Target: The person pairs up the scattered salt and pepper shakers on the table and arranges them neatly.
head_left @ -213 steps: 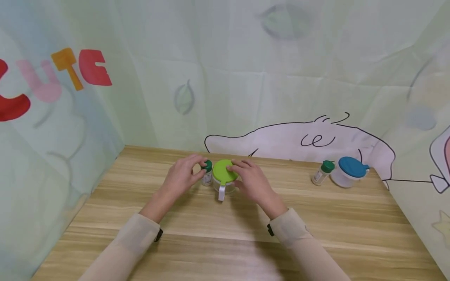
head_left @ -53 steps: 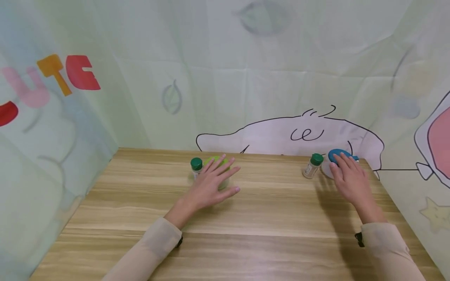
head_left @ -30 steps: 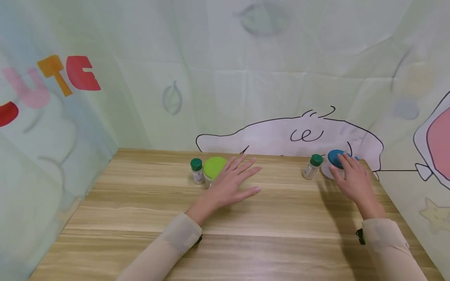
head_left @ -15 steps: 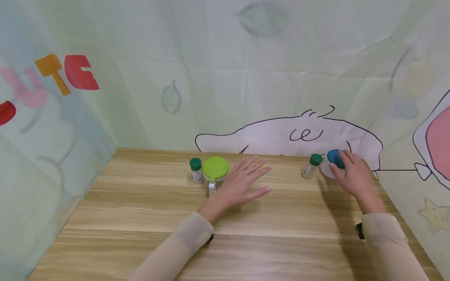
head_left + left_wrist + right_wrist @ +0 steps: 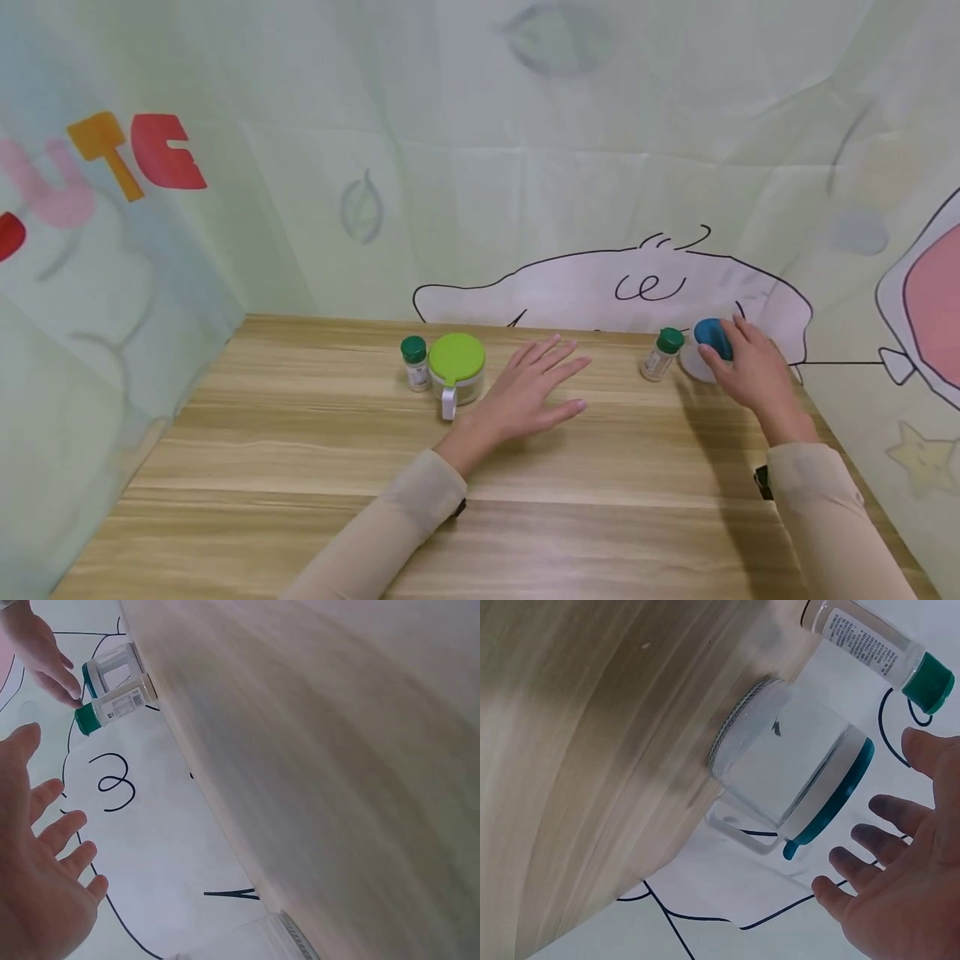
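Apparently green-lidded jar (image 5: 457, 361) is parked by green-capped shaker (image 5: 416, 367); blue-lidded jar (image 5: 791, 761) not yet gripped, left hand (image 5: 525, 392) and right hand (image 5: 752, 367) both spread.

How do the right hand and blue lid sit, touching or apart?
Apart. The right wrist view shows a clear gap between the blue lid and the right hand, fingers and thumb included.

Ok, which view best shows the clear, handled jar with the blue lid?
Right wrist: the jar appears whole, nothing covering it. Head: the right hand covers part. Left wrist: a green-capped, clear cylindrical bottle covers part.
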Tool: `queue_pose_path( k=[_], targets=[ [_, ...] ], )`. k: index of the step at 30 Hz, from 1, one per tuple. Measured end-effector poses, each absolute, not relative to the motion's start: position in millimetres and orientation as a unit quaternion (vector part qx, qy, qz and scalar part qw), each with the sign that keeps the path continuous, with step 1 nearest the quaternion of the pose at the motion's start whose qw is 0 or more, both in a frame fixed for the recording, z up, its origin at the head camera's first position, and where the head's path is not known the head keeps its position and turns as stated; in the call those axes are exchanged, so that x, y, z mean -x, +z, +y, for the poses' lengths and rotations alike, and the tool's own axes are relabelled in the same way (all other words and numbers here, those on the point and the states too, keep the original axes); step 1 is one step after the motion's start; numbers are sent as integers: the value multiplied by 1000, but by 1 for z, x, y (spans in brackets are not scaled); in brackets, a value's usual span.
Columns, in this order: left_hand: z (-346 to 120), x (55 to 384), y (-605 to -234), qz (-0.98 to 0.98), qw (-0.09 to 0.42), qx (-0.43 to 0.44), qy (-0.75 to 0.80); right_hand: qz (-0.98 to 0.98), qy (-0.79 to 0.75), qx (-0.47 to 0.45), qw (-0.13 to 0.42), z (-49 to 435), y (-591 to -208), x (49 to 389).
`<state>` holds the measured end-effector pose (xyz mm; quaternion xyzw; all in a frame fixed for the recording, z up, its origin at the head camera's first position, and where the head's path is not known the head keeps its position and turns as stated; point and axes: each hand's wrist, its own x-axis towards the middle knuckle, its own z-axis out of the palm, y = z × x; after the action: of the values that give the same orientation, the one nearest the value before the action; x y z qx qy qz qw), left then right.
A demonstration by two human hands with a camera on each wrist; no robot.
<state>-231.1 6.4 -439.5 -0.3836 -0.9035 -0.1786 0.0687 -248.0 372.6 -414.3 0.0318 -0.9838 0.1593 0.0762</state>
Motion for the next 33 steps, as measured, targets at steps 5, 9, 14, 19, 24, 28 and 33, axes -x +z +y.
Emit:
queue_pose_path(
  k=[5,9,14,19,24,28,33],
  targets=[
    [7,232,-441,-904,61,384,-179,-986,151,-28,68,371,-414,253],
    [7,233,-443,-902,64,386,-183,-987,144,-21,62,369,-413,256],
    [5,232,-444,-904,64,382,-179,-988,146,-2,54,367,-412,258],
    [3,234,-443,-904,67,383,-180,-988,149,10,44,369,-411,259],
    [5,235,-442,-902,69,386,-180,-990,137,15,40,371,-412,260],
    [8,236,-441,-905,63,382,-175,-989,143,25,35,370,-414,260],
    [13,237,-441,-904,63,382,-180,-987,154,28,35,367,-415,262]
  ],
)
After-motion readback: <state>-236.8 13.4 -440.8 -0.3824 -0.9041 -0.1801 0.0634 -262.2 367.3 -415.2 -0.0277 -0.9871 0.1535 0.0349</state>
